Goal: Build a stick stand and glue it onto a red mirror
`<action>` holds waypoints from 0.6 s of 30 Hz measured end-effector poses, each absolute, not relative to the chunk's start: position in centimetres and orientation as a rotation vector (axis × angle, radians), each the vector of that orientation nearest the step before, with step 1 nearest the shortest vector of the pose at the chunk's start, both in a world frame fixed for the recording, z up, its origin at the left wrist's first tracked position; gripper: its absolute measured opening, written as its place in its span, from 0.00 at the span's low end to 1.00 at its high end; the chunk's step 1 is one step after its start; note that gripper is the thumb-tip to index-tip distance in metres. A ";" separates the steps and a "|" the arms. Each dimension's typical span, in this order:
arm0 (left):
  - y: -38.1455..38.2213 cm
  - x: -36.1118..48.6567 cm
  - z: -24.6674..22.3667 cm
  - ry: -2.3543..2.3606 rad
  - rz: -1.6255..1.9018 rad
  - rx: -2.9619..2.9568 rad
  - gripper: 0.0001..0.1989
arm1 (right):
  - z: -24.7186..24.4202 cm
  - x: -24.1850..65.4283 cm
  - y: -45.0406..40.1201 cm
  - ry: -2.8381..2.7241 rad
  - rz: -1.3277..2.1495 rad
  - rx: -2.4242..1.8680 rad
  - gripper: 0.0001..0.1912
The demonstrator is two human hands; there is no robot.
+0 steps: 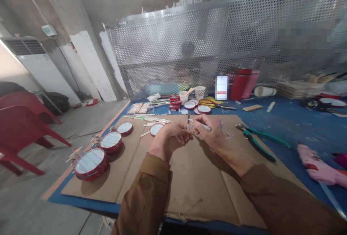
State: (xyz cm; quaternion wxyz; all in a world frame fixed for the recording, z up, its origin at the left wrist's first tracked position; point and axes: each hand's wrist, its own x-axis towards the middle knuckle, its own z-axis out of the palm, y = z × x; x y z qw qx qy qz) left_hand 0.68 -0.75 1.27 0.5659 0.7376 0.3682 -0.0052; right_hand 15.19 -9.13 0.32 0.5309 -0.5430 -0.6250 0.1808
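My left hand (179, 132) is closed above the middle of the cardboard sheet (195, 177), pinching a small upright strip (188, 118) with a dark red part. In my right hand (210, 128) is a white pen (205, 126), its front end close to the strip; whether they touch I cannot tell. A round red-rimmed lid (156, 129) with a white face lies just beyond my left wrist. Pale craft sticks (145, 133) are beside it. Small coloured rubber-band-like loops (228, 135) lie on the cardboard past my right hand.
Several red-rimmed drum-like rounds (90, 162) with sticks line the cardboard's left side. To the right are green-handled pliers (260, 144) and a pink glue gun (316, 164). Paper cups (200, 93), a lit phone (221, 88) and a red bottle (240, 85) stand before the perforated metal screen (162, 47).
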 end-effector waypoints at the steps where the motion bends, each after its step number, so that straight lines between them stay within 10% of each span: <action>1: -0.8 0.7 1.3 0.866 -0.012 1.733 0.17 | 0.3 15.2 -9.1 -1.488 0.432 -1.294 0.11; 18: -1.1 0.8 1.6 0.898 -0.017 1.729 0.11 | 0.1 15.4 -8.9 -1.496 0.446 -1.273 0.12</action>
